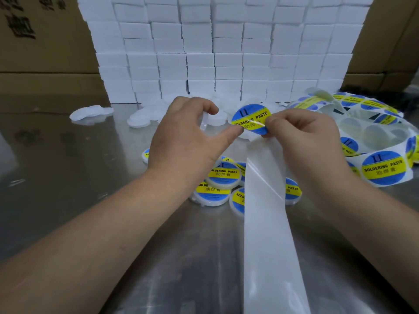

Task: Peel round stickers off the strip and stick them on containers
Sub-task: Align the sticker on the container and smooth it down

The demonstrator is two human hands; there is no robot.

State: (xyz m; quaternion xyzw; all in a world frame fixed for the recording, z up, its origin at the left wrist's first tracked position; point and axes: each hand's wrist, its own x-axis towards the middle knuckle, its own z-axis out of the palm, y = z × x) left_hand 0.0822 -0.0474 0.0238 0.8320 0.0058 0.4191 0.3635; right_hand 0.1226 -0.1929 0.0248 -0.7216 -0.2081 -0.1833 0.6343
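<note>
**A:** Why was the round sticker (pixel 250 118) held up in the air?

**B:** The right hand (pixel 306 137) pinched its lower edge. The sticker stood mostly clear of the strip (pixel 267 223), whose spent backing ran down to the near edge of the worktop (pixel 68 177). I'd judge that left the sticky side free to go on a lid.

**A:** And the left hand (pixel 186 141)?

**B:** It was curled round what looked like a blank white container (pixel 203 122), just beside the sticker. The fingers hid most of it, so I can't be sure.

**A:** Was anything in the way?

**B:** Labelled containers (pixel 223 175) were heaped mid-worktop under both wrists. Bare containers (pixel 140 118) lay toward the far edge, in front of the stacked white boxes (pixel 226 53). A loose coil of stickers (pixel 374 132) crowded the right edge.
</note>
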